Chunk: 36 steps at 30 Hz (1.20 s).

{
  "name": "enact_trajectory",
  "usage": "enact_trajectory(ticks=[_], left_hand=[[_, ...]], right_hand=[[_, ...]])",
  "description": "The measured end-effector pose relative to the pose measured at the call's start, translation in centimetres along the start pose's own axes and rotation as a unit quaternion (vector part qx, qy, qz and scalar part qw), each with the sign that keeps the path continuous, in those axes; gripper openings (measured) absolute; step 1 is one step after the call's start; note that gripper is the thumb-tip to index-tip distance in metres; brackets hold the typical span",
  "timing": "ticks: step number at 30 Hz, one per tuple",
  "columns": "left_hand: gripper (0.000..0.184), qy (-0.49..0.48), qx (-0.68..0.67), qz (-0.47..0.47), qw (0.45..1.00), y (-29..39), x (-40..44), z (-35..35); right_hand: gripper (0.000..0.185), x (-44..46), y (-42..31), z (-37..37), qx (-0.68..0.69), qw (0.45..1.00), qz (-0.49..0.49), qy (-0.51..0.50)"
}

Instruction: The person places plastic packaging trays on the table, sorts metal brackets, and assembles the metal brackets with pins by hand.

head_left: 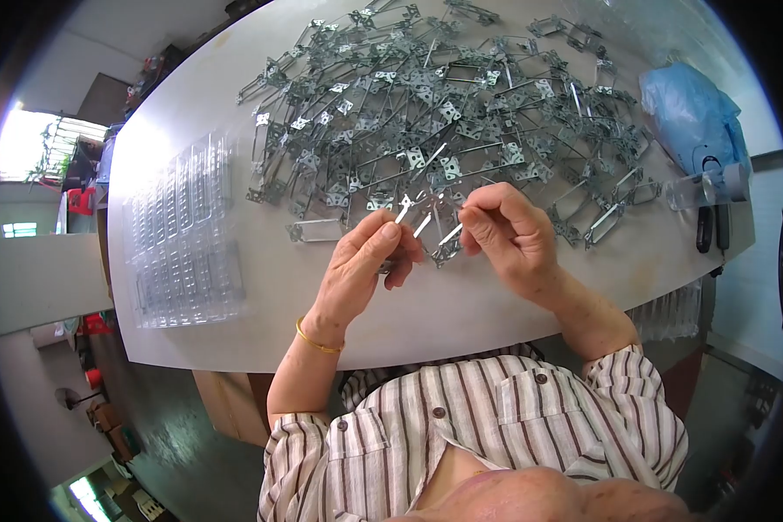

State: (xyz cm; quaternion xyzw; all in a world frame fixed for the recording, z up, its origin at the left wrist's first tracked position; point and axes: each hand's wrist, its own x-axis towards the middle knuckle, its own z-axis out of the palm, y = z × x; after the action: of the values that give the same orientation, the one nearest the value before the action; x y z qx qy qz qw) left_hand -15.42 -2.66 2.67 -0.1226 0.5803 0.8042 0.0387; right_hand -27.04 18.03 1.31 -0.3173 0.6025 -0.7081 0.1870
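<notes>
My left hand (364,257) is closed, thumb and fingers pinching a shiny metal bracket (404,209) that sticks up past the fingertips. My right hand (515,240) is also closed, its thumb and forefinger pressed together beside a thin metal strip; what sits between those fingertips is too small to make out. Between the two hands lie more bracket parts (446,252), close to the right fingertips. Just beyond my hands spreads a big tangled pile of metal brackets (391,113), small punched plates joined by narrow bars.
On the left of the white table (278,322) lie clear plastic blister trays (183,235). At the right are a blue plastic bag (692,113), a clear plastic container (700,188) and dark-handled tools (712,228). More clear plastic (670,313) shows below the right table edge.
</notes>
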Motion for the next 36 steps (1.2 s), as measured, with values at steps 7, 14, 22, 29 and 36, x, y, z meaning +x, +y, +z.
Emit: enact_trajectory(ticks=[7,14,22,29,36], left_hand=[[0.031,-0.008,0.037,0.037,0.999,-0.6,0.0,-0.2],[0.028,0.015,0.148,0.058,0.987,-0.3,-0.5,0.0],[0.017,0.015,0.245,0.150,0.958,-0.7,-0.6,0.0],[0.013,-0.023,0.350,0.186,0.918,-0.5,-0.5,0.4],[0.008,-0.037,0.383,0.175,0.906,-0.3,-0.9,0.7]], right_hand=[[0.006,-0.1,-0.3,0.4,-0.056,0.998,0.009,-0.014],[0.004,-0.2,-0.6,0.4,-0.050,0.998,0.037,-0.016],[0.011,-0.3,-1.1,0.6,-0.040,0.996,0.083,-0.020],[0.023,-0.2,-1.2,0.4,0.065,0.983,0.160,-0.066],[0.019,0.3,-1.1,-0.5,0.100,0.965,0.221,-0.097]])
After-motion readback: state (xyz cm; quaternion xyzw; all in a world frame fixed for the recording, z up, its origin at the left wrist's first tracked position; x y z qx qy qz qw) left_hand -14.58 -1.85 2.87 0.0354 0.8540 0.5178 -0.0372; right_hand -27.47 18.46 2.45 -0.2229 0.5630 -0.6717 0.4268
